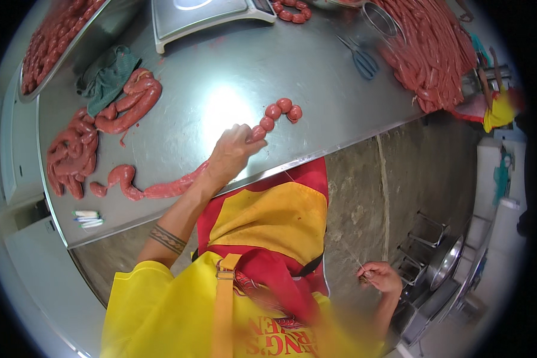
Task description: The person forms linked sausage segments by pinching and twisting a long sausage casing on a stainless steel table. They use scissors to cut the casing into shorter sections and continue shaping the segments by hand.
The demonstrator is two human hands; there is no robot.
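Note:
My left hand [235,150] is closed round a raw red sausage near the table's front edge. Beyond its fingers lie several small round tied links [272,111], curving right on the metal. Behind the hand, a long untied length of sausage [172,188] trails left, passing under my forearm. Out past the table edge on the right, my right hand [380,277] pinches a thin pale string [353,255]. Faint parts of this string show toward the table; where it meets the sausage is hidden.
Coiled sausages [74,152] and a dark green cloth [108,77] lie at left, with small markers [88,218] in front. A scale [212,21] stands at the back. Blue-handled scissors [364,62] lie near a big sausage heap [432,53]. Another person [502,107] works far right.

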